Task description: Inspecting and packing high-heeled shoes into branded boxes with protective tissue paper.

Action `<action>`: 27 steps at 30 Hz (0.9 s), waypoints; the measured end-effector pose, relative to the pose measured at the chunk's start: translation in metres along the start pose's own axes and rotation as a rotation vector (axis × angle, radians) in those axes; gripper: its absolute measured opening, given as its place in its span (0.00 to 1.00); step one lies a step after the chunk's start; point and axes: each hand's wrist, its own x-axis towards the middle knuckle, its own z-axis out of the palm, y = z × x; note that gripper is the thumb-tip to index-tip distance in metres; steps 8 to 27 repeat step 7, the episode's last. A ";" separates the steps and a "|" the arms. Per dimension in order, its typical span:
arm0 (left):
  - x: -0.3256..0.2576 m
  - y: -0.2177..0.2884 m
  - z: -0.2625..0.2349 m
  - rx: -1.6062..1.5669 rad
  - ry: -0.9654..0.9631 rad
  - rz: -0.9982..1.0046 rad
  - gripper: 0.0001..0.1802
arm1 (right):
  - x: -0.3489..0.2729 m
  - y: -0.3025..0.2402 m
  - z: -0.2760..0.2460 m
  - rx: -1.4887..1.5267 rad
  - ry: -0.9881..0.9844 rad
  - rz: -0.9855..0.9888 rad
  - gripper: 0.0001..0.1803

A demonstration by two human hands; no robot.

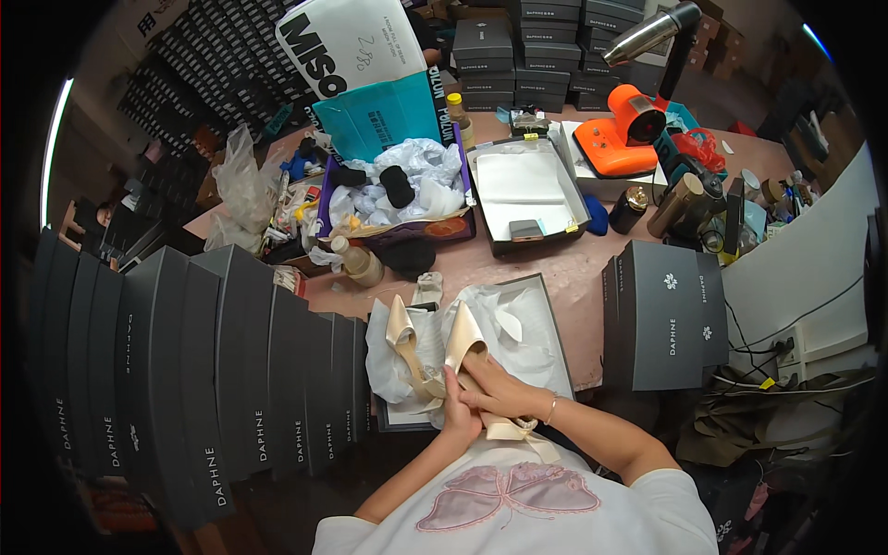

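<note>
Both hands meet at the near edge of the bench: the right hand [499, 388] lies curled over the back part of a cream pointed shoe [467, 347], fingers closed on it, and the left hand [458, 412] is pressed against the same shoe from below, its fingers wrapped around the heel end. That shoe runs lengthwise away from the person, its pointed toe aimed at the far side of the bench and leaning a little to the left, while a pale strap with beads [518, 430] trails toward the body. Just to its left a second cream shoe [404, 344] lies roughly parallel, toe also pointing away, untouched by either hand as far as can be seen. Both shoes rest on crumpled white tissue paper [518, 338] inside an open shoebox [546, 287]. Left of the box stands a row of dark grey shoeboxes [213, 370] on edge; to the right lies a dark grey box lid [661, 314]. Farther off sit another open box [523, 190] lined with white paper, a purple tray [398, 199] of clutter, and an orange machine [624, 129].
</note>
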 end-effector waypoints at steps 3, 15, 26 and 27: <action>-0.007 -0.015 0.007 0.064 -0.096 0.048 0.44 | 0.004 0.038 0.014 -0.235 -0.404 0.307 0.40; -0.026 0.009 0.007 0.055 -0.041 -0.126 0.41 | -0.002 0.050 0.053 0.240 -0.267 0.666 0.45; -0.026 0.009 0.007 0.055 -0.041 -0.126 0.41 | -0.002 0.050 0.053 0.240 -0.267 0.666 0.45; -0.026 0.009 0.007 0.055 -0.041 -0.126 0.41 | -0.002 0.050 0.053 0.240 -0.267 0.666 0.45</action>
